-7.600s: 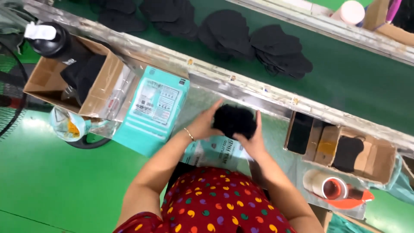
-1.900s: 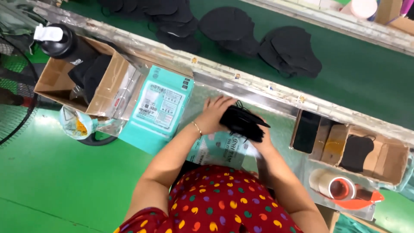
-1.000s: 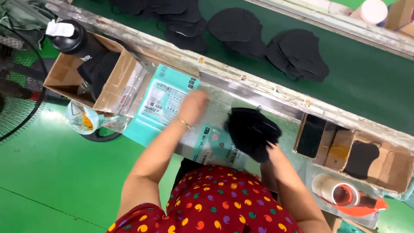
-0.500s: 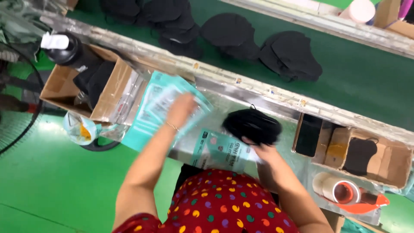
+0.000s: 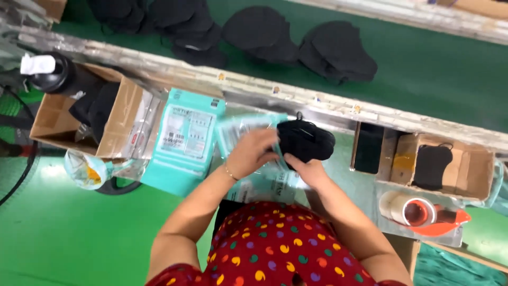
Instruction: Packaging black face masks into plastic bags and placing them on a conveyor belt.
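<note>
Black cloth masks [image 5: 306,142], bunched into a small stack, sit pinched between both sets of fingers above the surface [image 5: 338,175]. The left hand [image 5: 253,153] curls around the stack's left edge together with a clear teal packet [image 5: 248,130], seemingly holding its mouth open. The right hand [image 5: 311,170] grips from the near side, steadying the bundle. Left lies a stack of teal packets [image 5: 185,139]; right, a cardboard box [image 5: 450,167] and a tape dispenser [image 5: 423,213]. More masks [image 5: 338,53] lie on the far green belt [image 5: 444,74].

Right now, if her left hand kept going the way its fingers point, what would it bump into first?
Probably the black mask bundle held by the right hand; the left hand, gripping a teal packet, points toward it.
</note>
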